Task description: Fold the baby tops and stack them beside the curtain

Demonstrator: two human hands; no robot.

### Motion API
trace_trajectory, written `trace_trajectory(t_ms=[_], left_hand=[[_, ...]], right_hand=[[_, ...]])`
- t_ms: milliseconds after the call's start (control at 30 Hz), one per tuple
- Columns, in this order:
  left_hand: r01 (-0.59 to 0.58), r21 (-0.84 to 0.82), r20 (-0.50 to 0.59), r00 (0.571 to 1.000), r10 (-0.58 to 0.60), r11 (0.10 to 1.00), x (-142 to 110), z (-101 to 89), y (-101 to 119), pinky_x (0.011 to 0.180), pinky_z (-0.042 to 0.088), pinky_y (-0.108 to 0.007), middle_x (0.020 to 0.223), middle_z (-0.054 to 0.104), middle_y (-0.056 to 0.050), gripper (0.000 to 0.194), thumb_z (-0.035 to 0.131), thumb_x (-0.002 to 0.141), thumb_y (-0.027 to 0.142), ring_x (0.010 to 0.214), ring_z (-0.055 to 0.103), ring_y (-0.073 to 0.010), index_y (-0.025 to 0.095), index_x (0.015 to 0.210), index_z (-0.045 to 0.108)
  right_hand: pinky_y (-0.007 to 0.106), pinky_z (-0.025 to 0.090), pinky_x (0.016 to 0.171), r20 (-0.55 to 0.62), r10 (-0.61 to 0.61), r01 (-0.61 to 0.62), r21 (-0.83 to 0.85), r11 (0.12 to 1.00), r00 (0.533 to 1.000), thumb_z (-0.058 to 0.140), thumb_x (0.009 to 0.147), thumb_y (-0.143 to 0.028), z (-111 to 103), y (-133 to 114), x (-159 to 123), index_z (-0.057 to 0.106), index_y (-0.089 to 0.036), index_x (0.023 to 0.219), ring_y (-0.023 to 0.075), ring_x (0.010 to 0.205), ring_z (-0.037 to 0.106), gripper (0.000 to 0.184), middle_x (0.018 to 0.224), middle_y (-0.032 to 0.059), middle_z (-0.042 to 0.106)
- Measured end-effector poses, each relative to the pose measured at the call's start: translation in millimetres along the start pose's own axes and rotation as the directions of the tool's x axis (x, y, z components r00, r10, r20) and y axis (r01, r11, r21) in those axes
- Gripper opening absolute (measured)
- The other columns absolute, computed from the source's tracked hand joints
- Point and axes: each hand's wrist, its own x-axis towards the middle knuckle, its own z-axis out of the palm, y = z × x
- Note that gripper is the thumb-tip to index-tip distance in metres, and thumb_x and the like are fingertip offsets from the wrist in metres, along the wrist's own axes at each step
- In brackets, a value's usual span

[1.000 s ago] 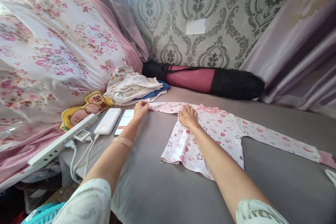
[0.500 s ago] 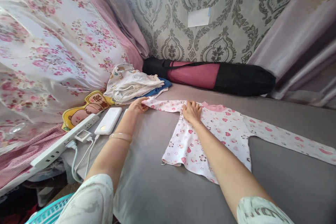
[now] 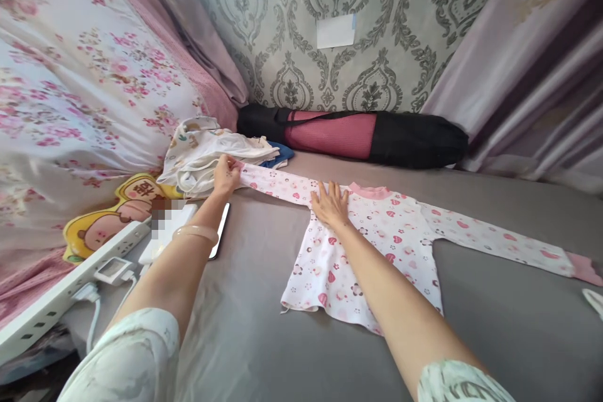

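A small long-sleeved shirt (image 3: pixel 372 232), white with pink hearts and a pink collar, lies spread on the grey sheet (image 3: pixel 235 326). My left hand (image 3: pixel 228 174) pinches the pink cuff of its left-hand sleeve, which is drawn out straight. Flat on the shirt's shoulder, beside the collar, rests my right hand (image 3: pixel 330 204), fingers spread. The other sleeve stretches to the right, its pink cuff (image 3: pixel 584 268) near the frame's edge. My right forearm covers part of the shirt's front and hem.
Behind my left hand is a pile of clothes (image 3: pixel 202 151). A black and dark-red long bag (image 3: pixel 330 135) lies along the wall. At left are a yellow cushion (image 3: pixel 127 217), a power strip (image 3: pixel 42 308) with plugs and cables, and a phone (image 3: pixel 221 232) partly behind my left forearm.
My left hand has pulled the sleeve outward and slightly up, so it lies straighter. My right hand stays on the shoulder, its fingers more spread. The view has shifted to the right.
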Motion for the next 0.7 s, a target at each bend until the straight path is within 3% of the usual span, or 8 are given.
trace_trajectory(t_ms=[200, 300, 433, 500, 533, 600, 667, 700], left_hand=[[-0.094, 0.306, 0.022, 0.996, 0.092, 0.947, -18.8, 26.3, -14.0, 0.089, 0.046, -0.046, 0.110, 0.062, -0.017, 0.028, 0.041, 0.084, 0.016, 0.108, 0.056, -0.0331, 0.016, 0.110, 0.053], [-0.153, 0.405, 0.036, 0.988, 0.151, 0.902, -24.7, 32.1, -10.0, 0.090, 0.044, -0.052, 0.116, 0.057, -0.022, 0.031, 0.040, 0.083, 0.015, 0.114, 0.051, -0.0387, 0.011, 0.110, 0.054], [-0.127, 0.486, -0.112, 0.972, 0.206, 0.864, -37.8, 41.4, 25.9, 0.091, 0.039, -0.059, 0.127, 0.049, -0.028, 0.038, 0.043, 0.082, 0.017, 0.118, 0.045, -0.0451, 0.006, 0.118, 0.050], [-0.202, 0.476, -0.063, 0.963, 0.262, 0.856, -53.9, 53.0, 55.4, 0.092, 0.038, -0.059, 0.128, 0.048, -0.030, 0.040, 0.043, 0.084, 0.020, 0.119, 0.046, -0.0447, 0.005, 0.121, 0.048], [-0.288, 0.451, 0.051, 0.953, 0.297, 0.845, -64.2, 60.8, 70.4, 0.092, 0.039, -0.056, 0.126, 0.052, -0.028, 0.040, 0.042, 0.086, 0.022, 0.118, 0.048, -0.0428, 0.006, 0.122, 0.049], [-0.513, 0.310, 0.359, 0.843, 0.401, 0.800, -85.8, 78.9, 96.1, 0.097, 0.038, -0.052, 0.127, 0.055, -0.023, 0.043, 0.042, 0.087, 0.021, 0.120, 0.051, -0.0368, 0.010, 0.128, 0.047], [-0.644, 0.149, 0.525, 0.695, 0.492, 0.751, -103.4, 97.4, 111.8, 0.101, 0.037, -0.050, 0.132, 0.055, -0.018, 0.044, 0.041, 0.089, 0.021, 0.123, 0.051, -0.0327, 0.015, 0.132, 0.046], [-0.672, 0.089, 0.565, 0.642, 0.518, 0.735, -109.3, 105.9, 115.4, 0.102, 0.037, -0.049, 0.133, 0.056, -0.017, 0.044, 0.040, 0.090, 0.021, 0.124, 0.051, -0.0311, 0.016, 0.133, 0.046]], right_hand=[[0.056, 0.005, 0.114, -0.002, 0.011, -0.011, -0.004, 1.000, 1.000, 0.025, 0.097, -0.052, -0.6, -2.0, -0.5, 0.036, -0.021, 0.149, 0.0310, 0.145, 0.015, 0.061, 0.157, 0.0138, 0.026], [0.056, 0.005, 0.114, -0.028, 0.011, -0.010, 0.011, 1.000, 1.000, 0.027, 0.096, -0.052, 1.8, -1.9, -2.6, 0.038, -0.021, 0.148, 0.0312, 0.144, 0.017, 0.061, 0.156, 0.0140, 0.028], [0.055, 0.001, 0.115, -0.026, 0.014, -0.013, 0.067, 0.998, 1.000, 0.029, 0.096, -0.052, 3.3, -2.2, -1.4, 0.036, -0.020, 0.148, 0.0299, 0.145, 0.014, 0.062, 0.157, 0.0135, 0.025], [0.054, 0.000, 0.115, 0.015, -0.001, -0.001, 0.145, 0.990, 1.000, 0.029, 0.096, -0.052, -1.5, 0.0, 1.9, 0.030, -0.017, 0.150, 0.0281, 0.146, 0.012, 0.064, 0.158, 0.0136, 0.023], [0.053, 0.001, 0.116, 0.040, -0.013, 0.005, 0.198, 0.980, 0.999, 0.028, 0.096, -0.051, -5.8, 3.0, 3.2, 0.027, -0.016, 0.151, 0.0265, 0.147, 0.011, 0.065, 0.159, 0.0131, 0.021], [0.047, 0.008, 0.117, 0.066, -0.027, 0.006, 0.298, 0.954, 0.997, 0.026, 0.097, -0.049, -17.5, 14.5, 2.3, 0.023, -0.015, 0.152, 0.0230, 0.147, 0.013, 0.065, 0.159, 0.0117, 0.020], [0.040, 0.015, 0.117, 0.031, -0.019, 0.008, 0.332, 0.943, 0.999, 0.023, 0.099, -0.043, -31.0, 34.7, -6.1, 0.024, -0.013, 0.151, 0.0204, 0.146, 0.016, 0.060, 0.159, 0.0109, 0.023], [0.038, 0.016, 0.117, -0.008, -0.007, 0.009, 0.312, 0.950, 1.000, 0.023, 0.099, -0.039, -37.6, 47.7, -13.2, 0.027, -0.012, 0.150, 0.0197, 0.146, 0.018, 0.058, 0.158, 0.0112, 0.025]])
